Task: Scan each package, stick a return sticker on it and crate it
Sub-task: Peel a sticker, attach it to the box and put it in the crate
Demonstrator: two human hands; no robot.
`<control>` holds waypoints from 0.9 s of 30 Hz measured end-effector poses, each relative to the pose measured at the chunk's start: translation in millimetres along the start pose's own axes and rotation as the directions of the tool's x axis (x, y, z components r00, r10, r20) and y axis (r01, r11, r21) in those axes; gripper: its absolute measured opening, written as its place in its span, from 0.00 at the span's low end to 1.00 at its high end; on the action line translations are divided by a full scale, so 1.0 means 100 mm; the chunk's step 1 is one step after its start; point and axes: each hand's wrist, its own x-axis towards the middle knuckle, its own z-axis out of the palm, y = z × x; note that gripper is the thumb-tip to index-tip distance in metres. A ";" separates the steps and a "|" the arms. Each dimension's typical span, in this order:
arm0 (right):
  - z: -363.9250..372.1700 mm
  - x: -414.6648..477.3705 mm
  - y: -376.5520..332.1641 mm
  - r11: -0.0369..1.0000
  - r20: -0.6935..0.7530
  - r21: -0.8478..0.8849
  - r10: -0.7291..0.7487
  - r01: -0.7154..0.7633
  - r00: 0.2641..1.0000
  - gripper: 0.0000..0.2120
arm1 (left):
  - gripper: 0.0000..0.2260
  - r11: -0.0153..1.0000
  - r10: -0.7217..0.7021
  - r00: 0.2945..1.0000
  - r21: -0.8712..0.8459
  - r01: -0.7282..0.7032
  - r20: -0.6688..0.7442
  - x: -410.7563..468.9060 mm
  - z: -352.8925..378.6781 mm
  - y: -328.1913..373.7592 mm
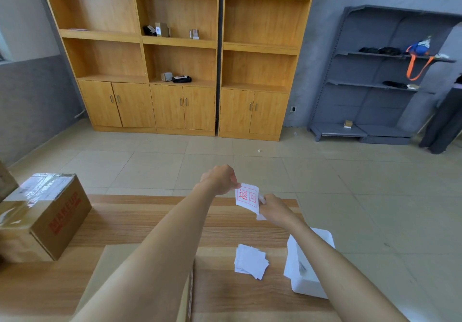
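I hold the return sticker (pixel 247 197) up in the air between both hands, over the far edge of the wooden table (pixel 150 221). My left hand (pixel 220 179) pinches its upper left corner with curled fingers. My right hand (pixel 273 209) pinches its right edge. The printed face points toward me, two red characters in a red frame, reading left to right. The sheet is close to square, so I cannot tell a long axis; its top edge slants down to the right.

Nearer me, a loose stack of white stickers (pixel 251 261) lies on the table, with a white box (pixel 305 281) just beside it under my right forearm. A taped cardboard box (pixel 50 219) with red lettering sits at the table's left end, and a flat brown package (pixel 110 266) lies under my left forearm.
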 end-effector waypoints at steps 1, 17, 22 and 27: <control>0.00 -0.01 0.00 1.000 -0.003 0.004 0.006 -0.006 1.000 0.12 | 0.07 1.000 -0.004 1.000 0.004 0.004 -0.005 0.00 0.00 0.00; -0.02 0.04 0.13 0.994 -0.031 0.102 0.045 -0.041 0.999 0.13 | 0.13 0.996 -0.074 0.995 0.054 0.077 -0.065 0.03 0.01 -0.01; -0.03 0.02 0.14 0.985 0.001 0.171 0.039 -0.038 0.999 0.16 | 0.13 0.993 -0.092 0.993 0.073 0.097 -0.073 0.03 0.02 -0.01; -0.02 -0.01 0.16 0.987 0.008 0.154 0.054 -0.054 0.999 0.15 | 0.14 0.991 -0.091 0.992 0.094 0.099 -0.089 0.01 0.01 0.01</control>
